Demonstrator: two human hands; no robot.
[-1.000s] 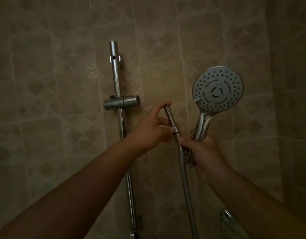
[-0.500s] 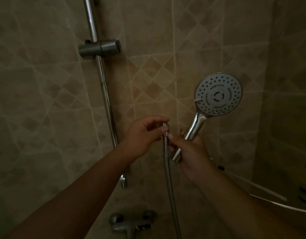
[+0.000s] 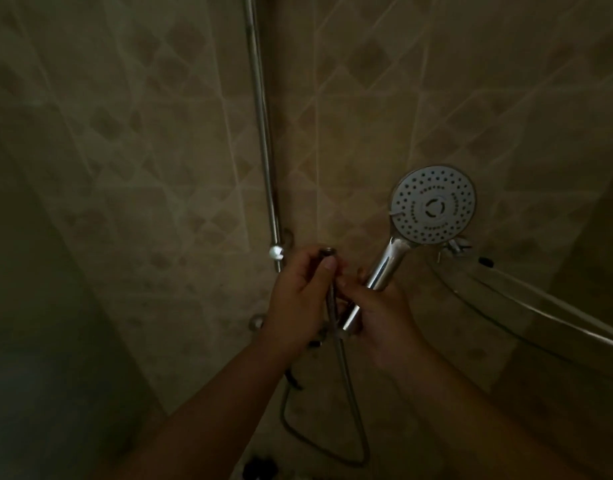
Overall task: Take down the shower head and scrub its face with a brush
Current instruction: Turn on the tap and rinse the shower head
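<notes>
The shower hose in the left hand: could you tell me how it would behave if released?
The shower hose probably flops down; it already sags into a loop below the left hand. Its metal end looks likely to swing and knock the tiles.

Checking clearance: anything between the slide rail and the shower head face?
Head view: only bare wall tile between the slide rail and the shower head face.

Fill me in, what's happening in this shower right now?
A person has the shower head off the wall. The right hand grips its chrome handle, spray face toward the camera. The left hand pinches the detached end of the hose beside the handle. The slide rail stands behind. No brush is in view, so scrubbing hasn't started.
</notes>
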